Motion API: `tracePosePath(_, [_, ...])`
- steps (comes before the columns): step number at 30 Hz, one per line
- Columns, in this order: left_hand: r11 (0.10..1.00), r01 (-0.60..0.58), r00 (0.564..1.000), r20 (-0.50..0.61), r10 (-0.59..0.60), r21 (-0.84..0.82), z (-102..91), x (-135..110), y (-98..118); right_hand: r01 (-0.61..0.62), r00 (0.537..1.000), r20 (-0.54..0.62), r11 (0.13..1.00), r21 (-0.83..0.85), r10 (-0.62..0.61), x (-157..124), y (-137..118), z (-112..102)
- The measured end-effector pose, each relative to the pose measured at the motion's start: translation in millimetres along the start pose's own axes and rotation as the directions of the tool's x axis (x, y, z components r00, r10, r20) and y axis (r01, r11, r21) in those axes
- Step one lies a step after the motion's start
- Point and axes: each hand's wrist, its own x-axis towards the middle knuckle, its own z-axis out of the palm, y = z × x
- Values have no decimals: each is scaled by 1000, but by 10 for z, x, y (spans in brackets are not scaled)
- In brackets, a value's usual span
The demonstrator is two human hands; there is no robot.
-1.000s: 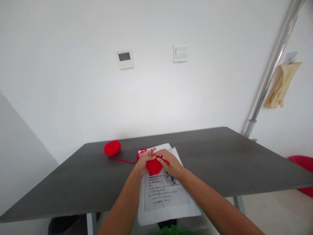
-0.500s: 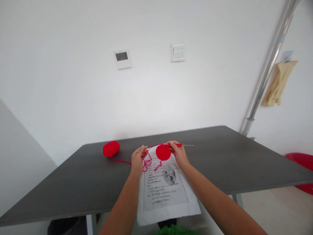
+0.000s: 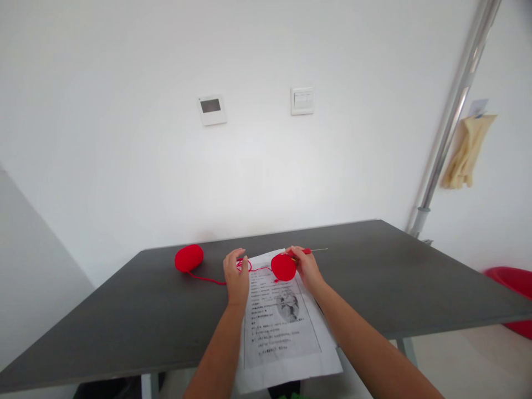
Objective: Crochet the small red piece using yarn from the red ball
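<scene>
My right hand [image 3: 306,270] is closed around a crochet hook [image 3: 306,251] with a red handle, its thin metal end pointing right. Against those fingers hangs a round red crocheted piece [image 3: 283,267], pinched at its upper right edge. A strand of red yarn [image 3: 261,269] runs from the piece leftward to a few loose loops by my left hand [image 3: 236,275]. That hand has thumb and fingers apart, with the loops beside the thumb; whether yarn rests on the hidden fingers I cannot make out. A ball of red yarn [image 3: 189,258] sits farther left, its strand leading toward my left hand.
Printed paper sheets [image 3: 286,354] lie under my hands and overhang the front edge of the dark table [image 3: 166,316]. Behind it rises a white wall with a switch [image 3: 302,101] and a panel [image 3: 211,110]. A red chair or stool [image 3: 509,280] stands at the right.
My left thumb and fingers have spread apart, and the yarn loops have risen beside them. The strand to the crocheted piece now hangs slack. The piece has tilted and shifted slightly right.
</scene>
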Motion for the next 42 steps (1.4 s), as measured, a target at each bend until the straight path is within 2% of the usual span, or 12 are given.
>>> tracePosePath(2, [973, 64, 990, 135, -34, -223, 73, -38, 2, -69, 987, 140, 997, -35, 73, -54, -2, 51])
tracePosePath(3, [936, 156, 974, 204, -93, -316, 111, -55, -3, -95, 973, 205, 994, -55, 104, -80, 0, 77])
tracePosePath(8, [639, 559, 807, 525, -271, -529, 244, -120, -29, -141, 919, 354, 982, -122, 176, -151, 39, 147])
tracePosePath(14, [353, 724, 689, 596, -412, -592, 192, -91, 55, -158, 899, 393, 980, -120, 193, -153, 88, 146])
tracePosePath(19, [80, 801, 577, 729, -368, -593, 87, -13, 118, -188, 895, 403, 981, -44, 190, -157, 114, 167])
tracePosePath(23, [-61, 810, 543, 785, -299, -584, 13, 23, 127, -182, 906, 387, 983, -7, 171, -153, 114, 169])
tracePosePath(27, [-166, 765, 586, 780, -219, -622, -92, 48, 152, -176, 899, 391, 980, -90, 197, -171, 112, 181])
tracePosePath(29, [-165, 726, 637, 744, -203, -667, -129, 57, 152, -162, 891, 400, 974, -158, 213, -185, 120, 191])
tracePosePath(32, [-70, 657, 717, 651, -247, -750, -113, 65, 123, -126, 882, 409, 953, -275, 235, -200, 135, 201])
tracePosePath(36, [238, 551, 813, 451, -368, -800, 15, 59, 85, -36, 901, 394, 937, -348, 181, -204, 127, 209])
tracePosePath(39, [507, 460, 884, 321, -341, -729, 87, 38, 86, 28, 917, 383, 941, -337, 110, -188, 110, 211])
tracePosePath(42, [688, 392, 920, 275, -280, -611, 95, 6, 74, 47, 932, 357, 957, -286, 61, -150, 104, 193])
